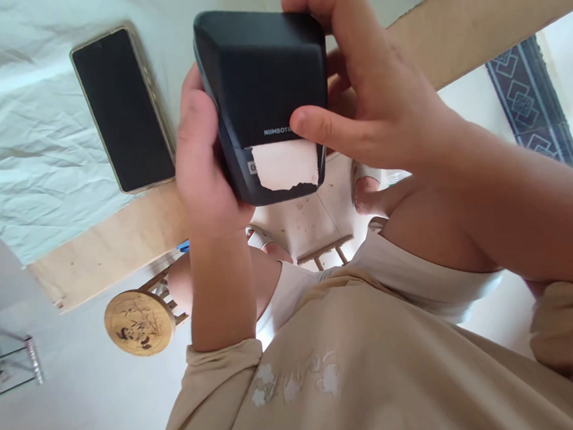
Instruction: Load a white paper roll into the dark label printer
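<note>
A small dark blue label printer point(259, 77) is held up in front of me, above the table edge. A torn white paper strip point(285, 165) sticks out of its slot. My left hand point(201, 162) grips the printer's left side and underside. My right hand point(371, 94) wraps over its top and right side, with the thumb pressed on the front just above the paper. Both hands hold the same printer.
A black smartphone point(124, 109) lies face up on the pale cloth point(17, 118) covering the wooden table point(113, 247). A round bamboo stool point(138, 321) stands on the floor at lower left. A patterned rug point(532, 100) lies at the right.
</note>
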Available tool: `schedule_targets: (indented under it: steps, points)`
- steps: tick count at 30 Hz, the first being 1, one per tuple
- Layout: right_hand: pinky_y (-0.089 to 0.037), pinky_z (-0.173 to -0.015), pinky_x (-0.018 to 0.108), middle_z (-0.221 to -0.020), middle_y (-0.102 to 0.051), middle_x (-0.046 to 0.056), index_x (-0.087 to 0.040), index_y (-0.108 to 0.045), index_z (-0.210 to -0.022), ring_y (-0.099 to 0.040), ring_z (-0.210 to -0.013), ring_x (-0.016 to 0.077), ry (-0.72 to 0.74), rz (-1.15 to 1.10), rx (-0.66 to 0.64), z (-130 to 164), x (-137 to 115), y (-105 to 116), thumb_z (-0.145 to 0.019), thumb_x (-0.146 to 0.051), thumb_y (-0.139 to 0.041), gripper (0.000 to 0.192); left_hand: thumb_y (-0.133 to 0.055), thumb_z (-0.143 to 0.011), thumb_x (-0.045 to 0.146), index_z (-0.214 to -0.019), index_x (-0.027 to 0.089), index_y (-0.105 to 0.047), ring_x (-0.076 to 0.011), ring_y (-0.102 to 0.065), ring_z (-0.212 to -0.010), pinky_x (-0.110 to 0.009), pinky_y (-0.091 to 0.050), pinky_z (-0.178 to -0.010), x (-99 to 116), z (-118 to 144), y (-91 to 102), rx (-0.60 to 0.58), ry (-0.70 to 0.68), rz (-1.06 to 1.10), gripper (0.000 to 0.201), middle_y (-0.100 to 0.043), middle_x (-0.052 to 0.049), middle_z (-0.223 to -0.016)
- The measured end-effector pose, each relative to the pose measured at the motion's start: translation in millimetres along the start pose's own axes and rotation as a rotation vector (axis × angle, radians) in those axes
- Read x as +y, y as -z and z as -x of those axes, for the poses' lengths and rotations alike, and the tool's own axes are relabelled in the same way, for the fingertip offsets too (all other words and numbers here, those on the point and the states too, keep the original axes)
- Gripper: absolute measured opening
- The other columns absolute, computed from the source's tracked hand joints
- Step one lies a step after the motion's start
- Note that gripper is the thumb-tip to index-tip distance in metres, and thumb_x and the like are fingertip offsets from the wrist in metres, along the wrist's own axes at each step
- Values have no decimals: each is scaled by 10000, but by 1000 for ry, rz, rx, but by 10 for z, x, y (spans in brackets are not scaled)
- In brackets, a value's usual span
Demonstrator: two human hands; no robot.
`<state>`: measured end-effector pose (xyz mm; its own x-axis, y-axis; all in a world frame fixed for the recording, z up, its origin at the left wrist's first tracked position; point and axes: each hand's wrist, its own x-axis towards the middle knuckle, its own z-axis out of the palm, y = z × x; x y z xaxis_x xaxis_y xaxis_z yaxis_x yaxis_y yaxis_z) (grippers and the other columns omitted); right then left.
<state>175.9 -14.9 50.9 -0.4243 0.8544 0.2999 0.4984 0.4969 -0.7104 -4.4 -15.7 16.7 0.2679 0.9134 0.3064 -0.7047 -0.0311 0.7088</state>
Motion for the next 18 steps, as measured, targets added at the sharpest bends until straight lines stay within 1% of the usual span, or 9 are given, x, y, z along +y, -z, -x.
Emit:
schedule_targets:
  steps: [2,3,5,7,10,12,15,17,18]
  points:
    - [-432,-1067,107,-1311,-383,82,-25,-349,-1359,-402,-1262,46,54,74,43,8,-18,22,-868,-515,-471,704,-442,-934,354,-1125,106,-543,-228,-573,-1163,-416,-326,-1197,-14,-5,2,14,-22,-30,329,-628,-64,-1085]
    - [-402,-1122,125,-1315,-380,82,-17,-363,-1346,-387,-1289,51,83,91,65,9,-27,31,-884,-493,-447,669,-432,-937,350,-1144,108,-540,-249,-537,-1218,-424,-314,-1203,-21,-11,18,47,-15,-70,336,-613,-73,-1129]
    - [-393,-1146,154,-1303,-389,89,3,-381,-1327,-410,-1264,51,139,88,80,7,-36,43,-891,-448,-427,629,-449,-928,367,-1170,126,-533,-262,-470,-1298,-411,-315,-1202,-27,-27,46,145,9,-131,352,-589,-72,-1186]
    - [-386,-1160,165,-1300,-389,103,24,-386,-1324,-419,-1248,59,211,81,57,0,-31,47,-872,-455,-458,663,-490,-905,430,-1189,177,-537,-237,-426,-1345,-363,-328,-1191,-19,-53,37,248,53,-148,383,-599,-37,-1190]
    - [-441,-1042,105,-1310,-373,118,42,-378,-1343,-408,-1261,70,276,102,17,-11,-9,50,-847,-487,-503,735,-509,-856,570,-1231,265,-527,-187,-356,-1400,-306,-344,-1169,11,-101,-47,377,110,-174,484,-618,14,-1172]
    - [-452,-938,87,-1298,-386,100,17,-385,-1348,-403,-1255,68,251,110,24,-12,7,58,-847,-518,-497,741,-508,-827,624,-1254,276,-518,-190,-343,-1407,-304,-352,-1158,37,-125,-119,393,126,-183,550,-615,14,-1181]
    - [-411,-858,115,-1292,-391,57,-64,-389,-1357,-429,-1179,53,196,207,84,3,31,82,-850,-603,-449,742,-508,-807,653,-1271,276,-511,-203,-366,-1390,-310,-373,-1135,76,-135,-201,382,120,-176,598,-611,6,-1186]
    - [-349,-767,115,-1114,-474,23,-104,-482,-1220,-463,-1001,6,176,296,186,13,31,89,-843,-617,-462,637,-510,-801,660,-1277,274,-506,-208,-384,-1375,-311,-385,-1121,96,-130,-233,376,115,-171,613,-611,1,-1183]
    - [-302,-715,114,-940,-484,16,-86,-527,-1028,-438,-862,-29,163,314,252,15,17,83,-847,-604,-476,551,-512,-799,662,-1279,273,-504,-211,-393,-1368,-312,-390,-1114,104,-126,-244,374,114,-170,618,-611,-2,-1181]
